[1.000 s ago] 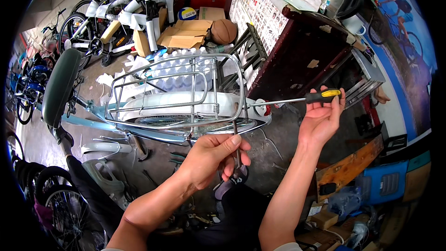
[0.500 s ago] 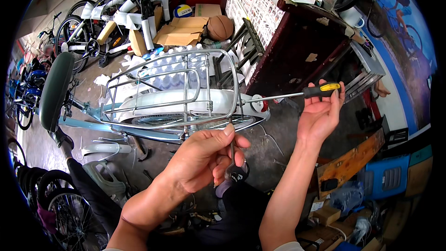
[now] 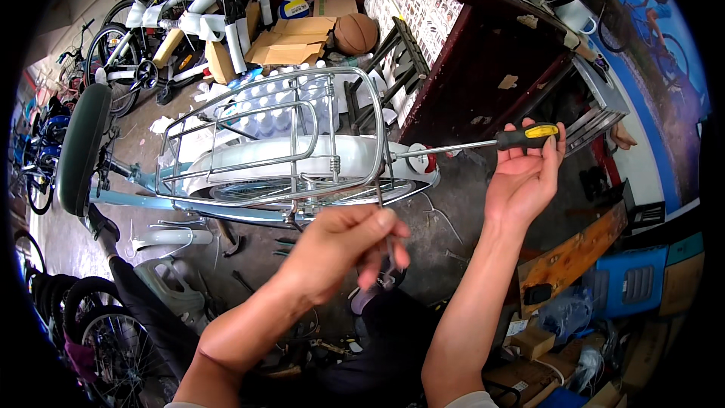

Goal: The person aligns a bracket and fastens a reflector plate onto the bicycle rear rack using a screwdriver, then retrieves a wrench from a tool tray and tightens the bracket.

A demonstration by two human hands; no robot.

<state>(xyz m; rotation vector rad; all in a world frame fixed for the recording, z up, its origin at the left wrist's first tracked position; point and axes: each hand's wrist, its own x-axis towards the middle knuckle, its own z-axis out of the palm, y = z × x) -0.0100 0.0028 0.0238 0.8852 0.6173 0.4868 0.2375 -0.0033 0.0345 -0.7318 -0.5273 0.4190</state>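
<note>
A bicycle with a white rear mudguard [image 3: 249, 168] and a chrome rear rack [image 3: 343, 195] stands in front of me, its dark saddle [image 3: 84, 149] at the left. My right hand [image 3: 522, 181] is closed round the black and yellow handle of a screwdriver [image 3: 521, 137]. Its shaft points left, the tip meeting the rear end of the rack. Just below the rack's near rail, my left hand [image 3: 340, 245] pinches a slim metal wrench [image 3: 390, 248]. The wrench's upper end is close to the rack; whether it sits on a fastener I cannot tell. Motion blurs the left fingers.
Wrapped bottles [image 3: 276, 102] lie behind the rack, near flattened cardboard [image 3: 291, 41] and a basketball [image 3: 356, 34]. A dark wooden cabinet [image 3: 483, 68] stands at the right. A wooden board [image 3: 574, 245] and a blue case [image 3: 627, 283] are right of my forearm; a hammer [image 3: 230, 238] lies on the floor.
My left hand has shifted slightly and its fingers have moved on the wrench. My right hand still holds the screwdriver at the rack. The view has shifted a little.
</note>
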